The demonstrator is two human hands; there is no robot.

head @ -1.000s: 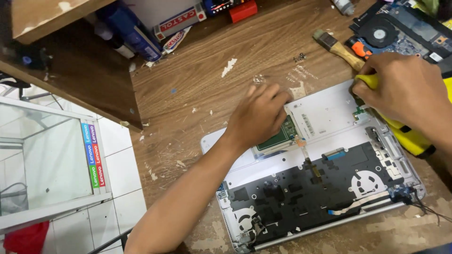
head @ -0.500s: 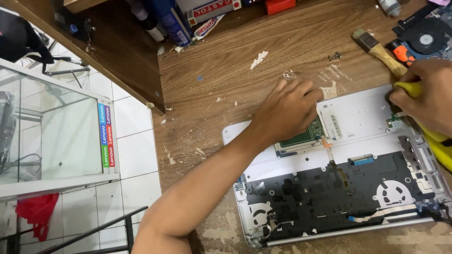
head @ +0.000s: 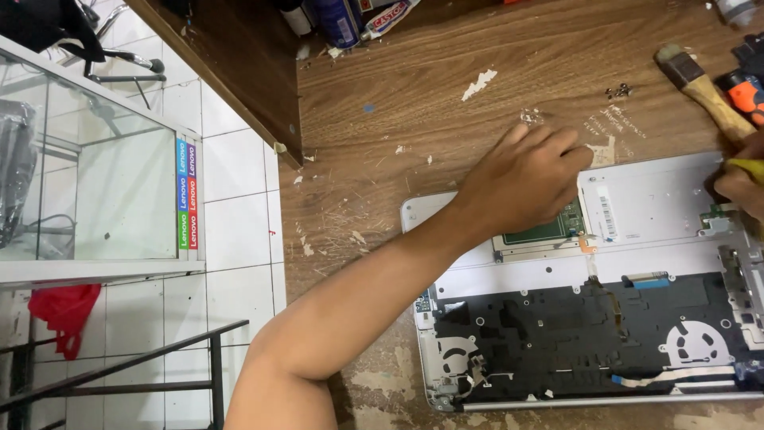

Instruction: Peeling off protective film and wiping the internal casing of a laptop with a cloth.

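Note:
An opened silver laptop chassis (head: 652, 199) lies upside down on a worn wooden table (head: 446, 103), showing its black keyboard backing (head: 589, 334) and a fan grille (head: 696, 346). My left hand (head: 521, 179) lies palm down on the chassis' upper left part, partly covering a green circuit board (head: 549, 232); it grips nothing. My right hand (head: 744, 187) is cut off by the right edge of the view. It is closed on a yellow tool (head: 746, 166) at the chassis' upper right corner.
A wooden-handled brush (head: 704, 87) and an orange tool (head: 746, 91) lie at the far right, with small screws (head: 619, 91) beside them. Spray cans (head: 334, 20) stand at the back. The table edge drops left to tiled floor, a glass cabinet (head: 95, 183) and a metal rail (head: 159, 350).
The view has swung left, so the table and laptop sit further right and my right hand is mostly out of frame. Both hands stay in place on the chassis.

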